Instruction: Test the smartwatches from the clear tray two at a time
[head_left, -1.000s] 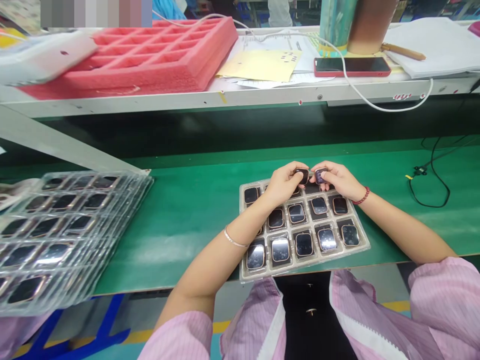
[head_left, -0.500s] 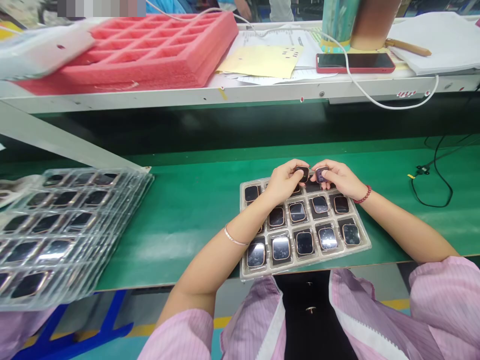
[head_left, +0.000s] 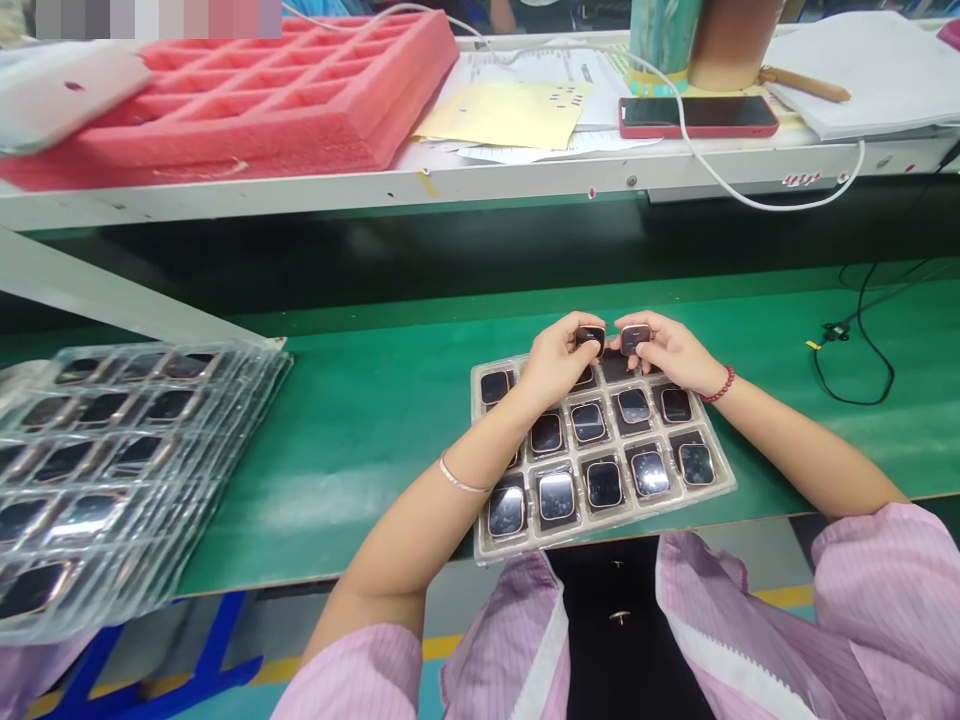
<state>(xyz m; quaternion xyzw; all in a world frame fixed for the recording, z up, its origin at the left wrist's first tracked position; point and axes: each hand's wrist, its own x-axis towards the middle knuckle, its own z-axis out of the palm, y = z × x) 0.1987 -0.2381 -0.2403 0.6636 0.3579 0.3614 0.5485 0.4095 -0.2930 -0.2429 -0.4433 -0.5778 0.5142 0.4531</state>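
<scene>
A smartwatch body [head_left: 590, 337] with a dark square screen and gold rim is pinched in my left hand [head_left: 559, 355], thumb against its lower edge. My right hand [head_left: 671, 352] is closed on a second smartwatch body [head_left: 634, 338], its thumb near the bottom of the screen. Both watches are held side by side above the far row of a clear plastic tray [head_left: 577, 462]. Rows of similar watch bodies, such as one smartwatch [head_left: 556, 495] in the near row, sit in the tray's compartments. My left forearm hides part of the tray's left side.
At the left stands a stack of clear trays [head_left: 247, 440] holding more watches. A black cable [head_left: 855, 400] lies on the green bench [head_left: 360, 450] at the right. The shelf above carries a red foam tray [head_left: 360, 130], papers, a phone [head_left: 697, 117] and a white cable [head_left: 780, 207].
The watch in my right hand has turned to face up more squarely, and my right thumb has moved lower on it. The whole view has shifted slightly. Both watches remain held.
</scene>
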